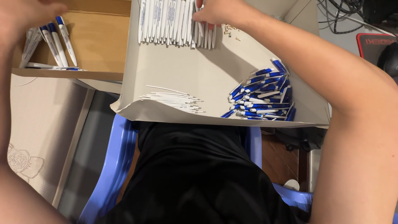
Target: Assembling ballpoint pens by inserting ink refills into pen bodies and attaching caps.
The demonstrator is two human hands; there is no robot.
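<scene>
Right hand (213, 14) fingers curled down onto right end of barrel row (176, 20), at far edge of cardboard sheet (199, 74). Tips buried among the last few barrels; pinching one or just touching, cannot tell. Barrels white, side by side, long axes running far-to-near, so directly under and just left of the fingers. Small springs (230, 30) scattered just right of the row, beside the hand. Right forearm reaching in diagonally from near-right corner, elbow high, crossing above blue cap pile (263, 97) at near-right edge. Thin white refills (174, 99) bundled at near-left edge, axes roughly left-right, well apart from both hands.

Left hand (27, 14) blurred at top-left, raised over brown box (95, 45); finger spread not readable, contents if any not visible. Finished pens (52, 43), white with blue ends, lying in the box near its left wall, just below that hand. Right hand clearly nearer the row; left hand nearer the pens.
</scene>
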